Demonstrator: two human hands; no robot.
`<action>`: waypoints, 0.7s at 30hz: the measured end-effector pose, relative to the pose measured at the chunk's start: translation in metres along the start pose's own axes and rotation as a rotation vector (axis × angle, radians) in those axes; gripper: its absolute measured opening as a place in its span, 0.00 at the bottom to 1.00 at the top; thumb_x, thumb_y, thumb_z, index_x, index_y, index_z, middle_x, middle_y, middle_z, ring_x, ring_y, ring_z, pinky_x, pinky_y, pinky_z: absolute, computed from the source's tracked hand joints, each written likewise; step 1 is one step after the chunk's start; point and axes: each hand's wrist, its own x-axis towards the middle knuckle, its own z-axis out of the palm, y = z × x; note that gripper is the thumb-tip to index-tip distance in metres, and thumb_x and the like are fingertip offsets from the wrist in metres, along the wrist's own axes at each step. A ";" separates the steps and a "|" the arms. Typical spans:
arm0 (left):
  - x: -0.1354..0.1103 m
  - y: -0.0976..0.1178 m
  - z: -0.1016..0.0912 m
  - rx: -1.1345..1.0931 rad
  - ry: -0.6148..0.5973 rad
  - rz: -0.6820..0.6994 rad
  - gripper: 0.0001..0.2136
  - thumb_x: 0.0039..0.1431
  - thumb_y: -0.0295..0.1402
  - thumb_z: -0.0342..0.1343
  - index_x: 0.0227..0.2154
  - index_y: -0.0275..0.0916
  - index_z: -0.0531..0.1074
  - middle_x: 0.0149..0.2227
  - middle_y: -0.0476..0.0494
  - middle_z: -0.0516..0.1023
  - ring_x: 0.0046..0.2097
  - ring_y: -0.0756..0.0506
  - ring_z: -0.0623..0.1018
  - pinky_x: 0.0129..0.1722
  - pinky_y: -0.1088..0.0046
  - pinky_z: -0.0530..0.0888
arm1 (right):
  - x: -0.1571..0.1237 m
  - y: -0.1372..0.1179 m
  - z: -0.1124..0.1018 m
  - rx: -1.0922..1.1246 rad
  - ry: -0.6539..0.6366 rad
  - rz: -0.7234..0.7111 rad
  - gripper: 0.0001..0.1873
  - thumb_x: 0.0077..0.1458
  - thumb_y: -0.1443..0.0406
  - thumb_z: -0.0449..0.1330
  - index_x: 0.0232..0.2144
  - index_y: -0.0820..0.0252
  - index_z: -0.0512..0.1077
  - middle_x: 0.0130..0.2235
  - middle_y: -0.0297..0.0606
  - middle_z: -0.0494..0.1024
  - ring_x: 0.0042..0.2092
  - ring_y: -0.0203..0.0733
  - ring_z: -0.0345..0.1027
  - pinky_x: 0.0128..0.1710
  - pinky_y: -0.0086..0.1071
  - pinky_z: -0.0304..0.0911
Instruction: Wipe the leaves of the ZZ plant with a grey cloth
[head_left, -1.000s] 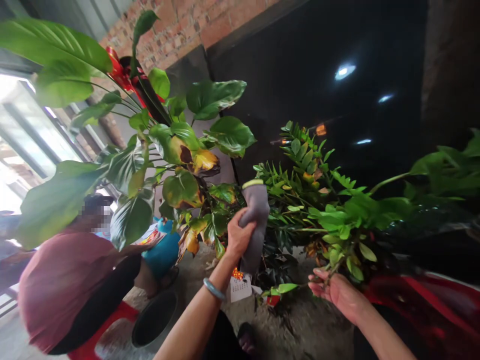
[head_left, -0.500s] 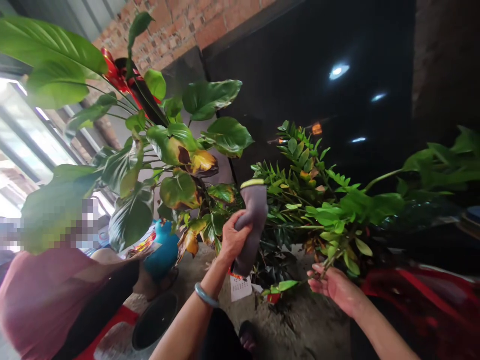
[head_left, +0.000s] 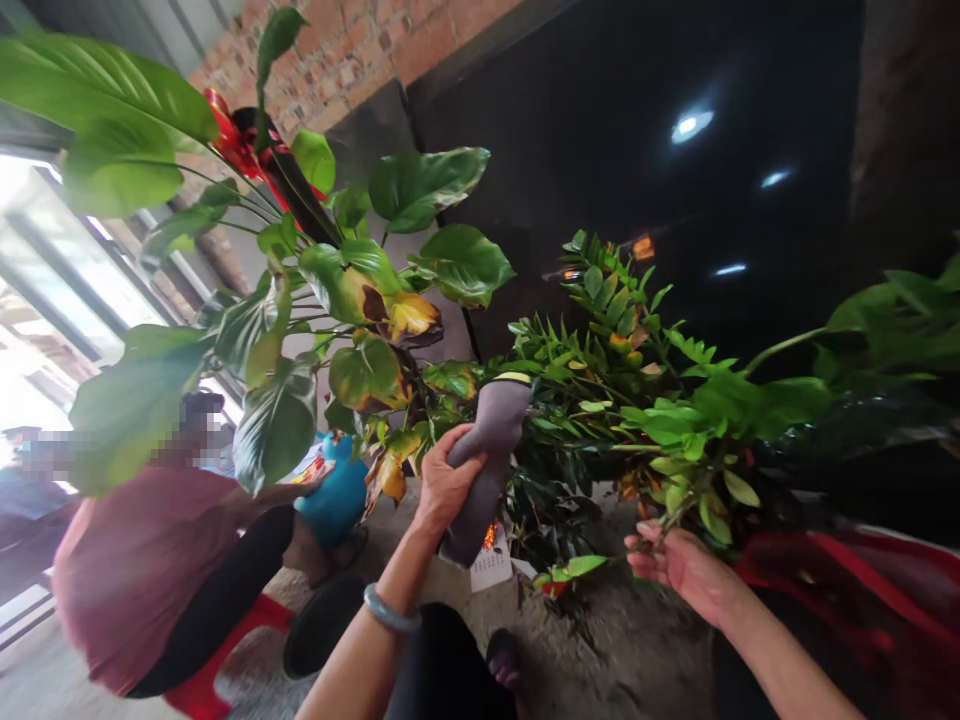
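Observation:
In the middle of the head view my left hand [head_left: 450,482] is wrapped round a grey sock [head_left: 491,435] with a yellow-green band at its top end. The sock leans up to the right, its lower part hanging below my fingers. On the right, the curled fingers of my right hand [head_left: 679,560] close on a thin plant stem [head_left: 670,522], which leads up into bright green leaves [head_left: 667,425]. My palm faces partly up, and the exact grip is hard to make out.
A large broad-leaved plant [head_left: 367,370] with yellowed leaves stands at left centre. Beside it, a person in a pink shirt [head_left: 142,570] sits on a red stool [head_left: 232,650] near a blue object [head_left: 335,495]. A printed paper [head_left: 491,570] lies below, and red mesh [head_left: 847,580] is at right.
My left hand has moved slightly left and down with the sock, which now tilts more. My right hand keeps its grip on the stem. The seated person has shifted in view.

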 end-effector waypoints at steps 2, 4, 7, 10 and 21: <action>-0.015 -0.010 0.012 0.013 -0.137 -0.063 0.17 0.39 0.31 0.57 0.37 0.37 0.75 0.33 0.48 0.79 0.34 0.46 0.76 0.35 0.72 0.73 | 0.000 0.001 0.001 -0.009 0.016 -0.005 0.08 0.34 0.70 0.68 0.20 0.59 0.71 0.23 0.37 0.79 0.22 0.40 0.73 0.24 0.31 0.70; -0.038 -0.019 0.018 0.079 -0.356 -0.057 0.16 0.36 0.28 0.57 0.34 0.38 0.76 0.32 0.49 0.80 0.34 0.45 0.77 0.37 0.72 0.73 | -0.001 0.002 -0.001 -0.024 0.034 -0.008 0.08 0.35 0.70 0.67 0.20 0.59 0.71 0.22 0.36 0.79 0.21 0.40 0.73 0.24 0.31 0.70; -0.057 -0.021 0.010 0.141 -0.501 0.045 0.17 0.35 0.25 0.56 0.32 0.41 0.78 0.34 0.48 0.81 0.37 0.44 0.77 0.40 0.71 0.72 | -0.002 0.001 -0.006 -0.047 0.038 -0.008 0.09 0.34 0.69 0.68 0.20 0.59 0.70 0.22 0.36 0.79 0.21 0.40 0.72 0.24 0.31 0.70; -0.041 -0.007 -0.015 0.088 -0.225 0.076 0.15 0.38 0.29 0.57 0.33 0.40 0.77 0.35 0.47 0.81 0.38 0.44 0.77 0.41 0.71 0.72 | -0.004 0.000 -0.008 -0.050 0.042 -0.007 0.11 0.32 0.69 0.70 0.19 0.60 0.70 0.22 0.37 0.79 0.20 0.39 0.72 0.24 0.30 0.70; -0.050 -0.062 -0.019 0.298 -0.196 -0.267 0.14 0.37 0.25 0.55 0.32 0.38 0.76 0.31 0.47 0.79 0.36 0.43 0.76 0.39 0.68 0.71 | -0.002 0.002 -0.010 -0.059 0.040 0.013 0.08 0.37 0.70 0.68 0.22 0.59 0.72 0.24 0.37 0.80 0.22 0.42 0.73 0.26 0.34 0.70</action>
